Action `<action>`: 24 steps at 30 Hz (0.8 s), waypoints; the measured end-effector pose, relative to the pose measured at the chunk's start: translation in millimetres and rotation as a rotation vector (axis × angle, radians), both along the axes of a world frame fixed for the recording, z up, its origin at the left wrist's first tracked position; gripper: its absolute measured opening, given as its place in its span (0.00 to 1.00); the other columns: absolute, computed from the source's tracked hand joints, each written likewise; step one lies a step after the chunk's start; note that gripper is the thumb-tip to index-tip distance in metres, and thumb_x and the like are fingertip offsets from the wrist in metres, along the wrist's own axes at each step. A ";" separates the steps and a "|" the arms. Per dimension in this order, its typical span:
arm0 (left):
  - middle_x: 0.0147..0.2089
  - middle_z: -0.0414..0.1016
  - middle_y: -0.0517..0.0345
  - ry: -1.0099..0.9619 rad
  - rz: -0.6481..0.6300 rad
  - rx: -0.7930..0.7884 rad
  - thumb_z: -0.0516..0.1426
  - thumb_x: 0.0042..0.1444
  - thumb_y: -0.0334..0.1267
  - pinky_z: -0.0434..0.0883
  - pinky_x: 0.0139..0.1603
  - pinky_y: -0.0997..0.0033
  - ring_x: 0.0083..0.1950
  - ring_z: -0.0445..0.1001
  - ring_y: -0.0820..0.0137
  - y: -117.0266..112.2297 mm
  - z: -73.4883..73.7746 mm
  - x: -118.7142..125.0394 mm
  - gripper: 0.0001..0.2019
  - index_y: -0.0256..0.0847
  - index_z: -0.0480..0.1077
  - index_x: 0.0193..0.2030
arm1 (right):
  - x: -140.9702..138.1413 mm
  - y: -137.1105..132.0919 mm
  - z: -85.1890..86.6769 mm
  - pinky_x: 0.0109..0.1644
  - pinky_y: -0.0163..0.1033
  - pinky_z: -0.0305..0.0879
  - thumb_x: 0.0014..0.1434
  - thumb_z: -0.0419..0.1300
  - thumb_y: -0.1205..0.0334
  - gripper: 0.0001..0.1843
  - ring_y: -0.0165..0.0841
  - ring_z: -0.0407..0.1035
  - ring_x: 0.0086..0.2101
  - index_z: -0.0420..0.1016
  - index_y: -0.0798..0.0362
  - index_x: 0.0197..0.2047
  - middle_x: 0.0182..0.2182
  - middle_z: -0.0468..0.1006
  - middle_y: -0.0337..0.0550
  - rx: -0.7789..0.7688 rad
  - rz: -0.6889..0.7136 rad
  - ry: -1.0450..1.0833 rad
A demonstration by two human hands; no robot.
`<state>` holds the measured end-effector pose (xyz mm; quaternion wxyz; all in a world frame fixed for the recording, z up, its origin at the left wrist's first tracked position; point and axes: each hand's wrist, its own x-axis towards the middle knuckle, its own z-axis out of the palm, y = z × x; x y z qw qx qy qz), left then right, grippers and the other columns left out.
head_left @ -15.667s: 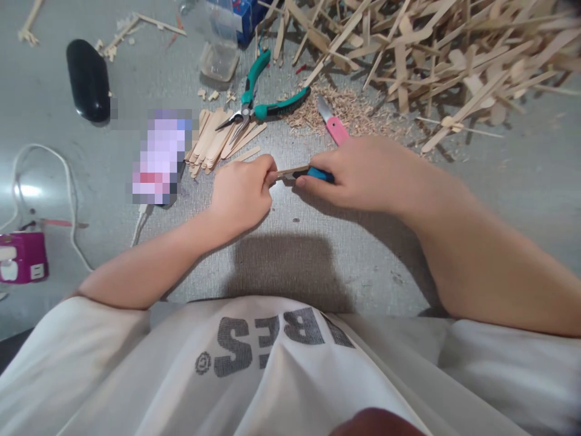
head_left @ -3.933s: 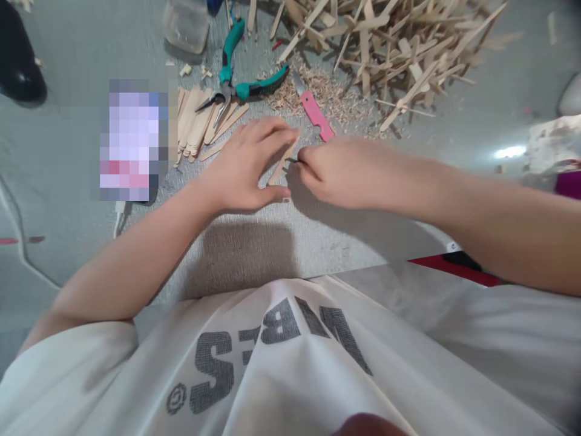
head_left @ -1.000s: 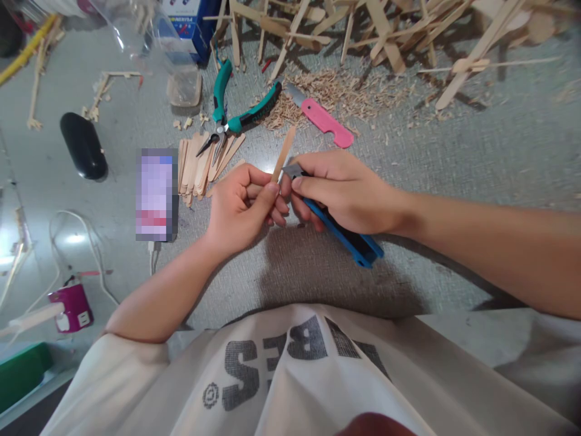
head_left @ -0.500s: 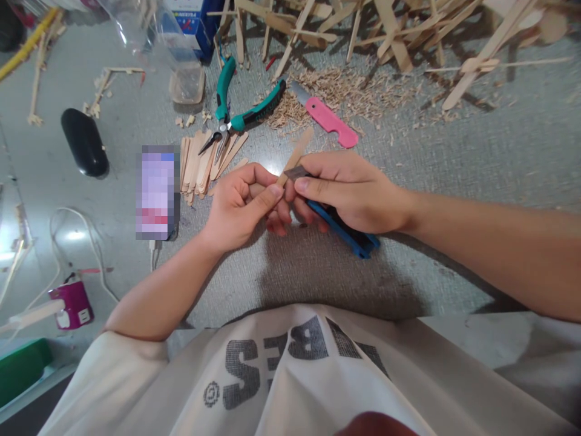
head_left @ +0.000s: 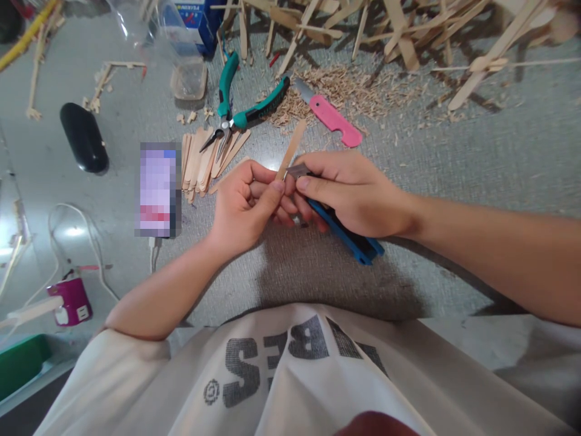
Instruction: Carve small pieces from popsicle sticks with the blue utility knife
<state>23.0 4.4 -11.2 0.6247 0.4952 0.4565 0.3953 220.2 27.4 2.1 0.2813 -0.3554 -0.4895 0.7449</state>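
In my left hand (head_left: 247,203), a flat wooden craft stick (head_left: 293,145) is pinched between thumb and fingers, slanting up to the right. My right hand (head_left: 358,191) is closed around a blue-handled cutting tool (head_left: 347,239). Its flat grey metal end (head_left: 298,170) lies beside the stick, close to my left thumb. The handle sticks out below my right palm; its exact kind is partly hidden by my fingers. Just beyond my left hand, a bundle of craft sticks (head_left: 196,163) rests on the table, with green-handled long-nose pliers (head_left: 226,124) lying partly over it.
A pink folding knife (head_left: 333,121) lies by a heap of wood shavings (head_left: 363,94). Stick constructions (head_left: 399,36) stand at the back. Leftward are a phone (head_left: 157,191) on a cable, a black case (head_left: 85,138), a clear small box (head_left: 188,79) and a purple adapter (head_left: 70,301).
The stick has tilted more upright, and its lower part has shifted slightly against the metal end. Both hands stay nearly in place, with the view shifting a little.
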 end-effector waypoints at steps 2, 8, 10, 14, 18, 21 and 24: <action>0.30 0.87 0.60 0.018 0.008 0.008 0.70 0.63 0.69 0.77 0.24 0.75 0.24 0.85 0.69 -0.8 -1.0 0.6 0.31 0.45 0.63 0.41 | -0.5 -0.1 2.3 0.20 0.29 0.66 0.78 0.51 0.77 0.22 0.24 0.67 0.18 0.72 0.51 0.33 0.21 0.75 0.32 -0.006 0.001 -0.029; 0.29 0.87 0.60 0.035 0.035 0.027 0.70 0.64 0.68 0.78 0.25 0.74 0.24 0.84 0.69 -3.1 -2.8 2.1 0.29 0.45 0.65 0.42 | 0.0 -0.3 3.9 0.19 0.28 0.65 0.77 0.53 0.76 0.21 0.24 0.66 0.17 0.72 0.51 0.32 0.19 0.74 0.31 -0.020 -0.002 -0.088; 0.29 0.87 0.60 0.037 0.051 0.017 0.70 0.63 0.67 0.78 0.25 0.74 0.24 0.84 0.69 -3.8 -2.2 2.8 0.29 0.45 0.66 0.41 | -0.1 -0.3 4.1 0.19 0.28 0.65 0.77 0.55 0.75 0.20 0.24 0.66 0.17 0.72 0.51 0.32 0.19 0.73 0.31 -0.035 -0.008 -0.099; 0.30 0.87 0.59 0.086 0.076 -0.002 0.70 0.64 0.68 0.79 0.25 0.74 0.24 0.84 0.69 -5.4 -1.0 4.2 0.29 0.45 0.66 0.41 | 0.1 -0.8 5.9 0.19 0.30 0.65 0.77 0.60 0.72 0.20 0.24 0.66 0.17 0.71 0.51 0.31 0.19 0.73 0.32 -0.049 -0.023 -0.125; 0.30 0.86 0.59 0.097 0.083 -0.009 0.71 0.65 0.64 0.79 0.26 0.75 0.25 0.84 0.71 -7.6 -1.8 5.0 0.27 0.45 0.67 0.40 | 0.2 -2.8 9.1 0.20 0.32 0.65 0.77 0.64 0.67 0.20 0.25 0.67 0.18 0.71 0.50 0.30 0.20 0.74 0.34 -0.095 -0.026 -0.140; 0.31 0.87 0.59 0.116 0.093 0.004 0.70 0.67 0.63 0.80 0.27 0.74 0.26 0.84 0.71 -9.0 -3.2 5.0 0.26 0.44 0.68 0.40 | -1.7 -4.4 12.3 0.19 0.33 0.64 0.77 0.64 0.67 0.22 0.26 0.67 0.18 0.69 0.50 0.28 0.21 0.74 0.36 -0.138 -0.023 -0.178; 0.31 0.86 0.59 0.129 0.099 0.016 0.69 0.68 0.62 0.80 0.27 0.74 0.27 0.84 0.71 -9.1 -3.6 4.9 0.24 0.44 0.69 0.41 | -4.2 -5.4 14.4 0.19 0.35 0.61 0.77 0.63 0.68 0.23 0.27 0.66 0.18 0.68 0.50 0.27 0.20 0.73 0.37 -0.170 -0.030 -0.196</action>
